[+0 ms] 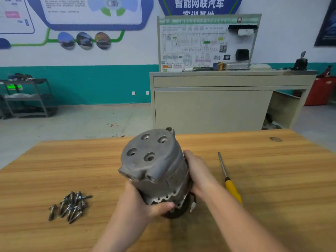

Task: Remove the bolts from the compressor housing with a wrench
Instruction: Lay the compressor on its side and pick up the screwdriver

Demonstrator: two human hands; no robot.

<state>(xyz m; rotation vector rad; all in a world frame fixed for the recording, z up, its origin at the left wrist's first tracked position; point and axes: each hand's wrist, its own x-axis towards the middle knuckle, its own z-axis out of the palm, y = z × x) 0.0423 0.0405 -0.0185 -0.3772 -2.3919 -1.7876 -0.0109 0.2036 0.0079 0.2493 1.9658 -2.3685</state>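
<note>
Both hands clasp the compressor housing (156, 170) on the tabletop (272, 160): left hand (143, 202) curled round its near lower edge, right hand (198, 175) round its right flank. Its long axis tilts up and away, the end face with four empty holes uppermost. Removed bolts (71, 206) lie loose to the left; the yellow-handled tool (229, 179) lies just right of the right hand, the nearer one.

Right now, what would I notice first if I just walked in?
The big grey compressor mid-table, gripped by the left hand and right hand. A pile of bolts lies to its left, and a yellow-handled tool to its right.
</note>
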